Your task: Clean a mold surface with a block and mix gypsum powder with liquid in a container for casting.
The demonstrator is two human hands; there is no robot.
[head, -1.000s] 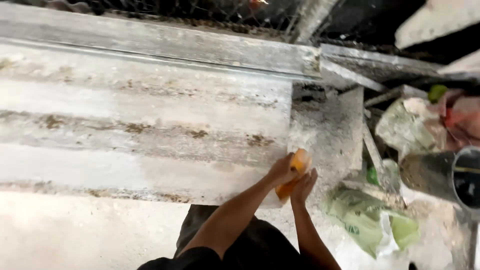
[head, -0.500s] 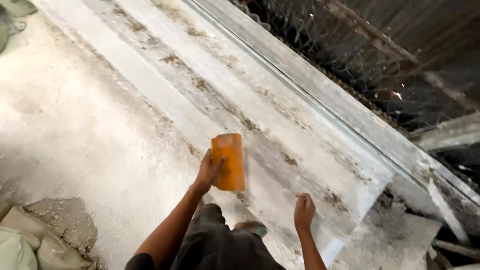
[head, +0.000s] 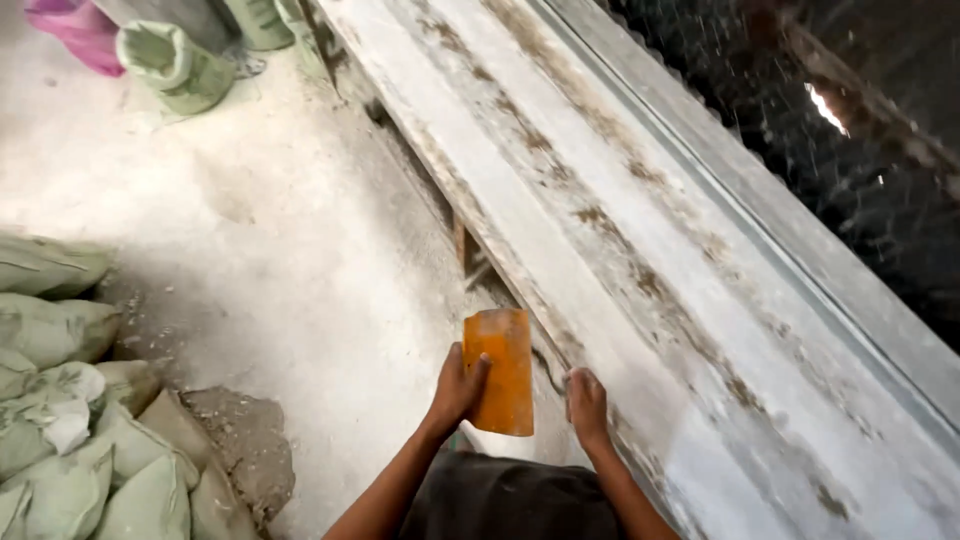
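Beside full green sacks [head: 60, 440], left hand [head: 457, 388] fingers grip an orange float [head: 498, 371]; right hand [head: 586, 404], loosely curled, holds nothing.

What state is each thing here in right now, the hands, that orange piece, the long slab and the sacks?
Left hand: closed on the orange block's edge.
Right hand: empty, resting on the slab's near edge.
Orange block: held upright, off the slab, dusty.
Long grey slab: lying flat, ridged, streaked with brown stains.
Green sacks: piled on the floor at left.
Green sack: standing, top rolled open.
Floor: covered in pale dust.
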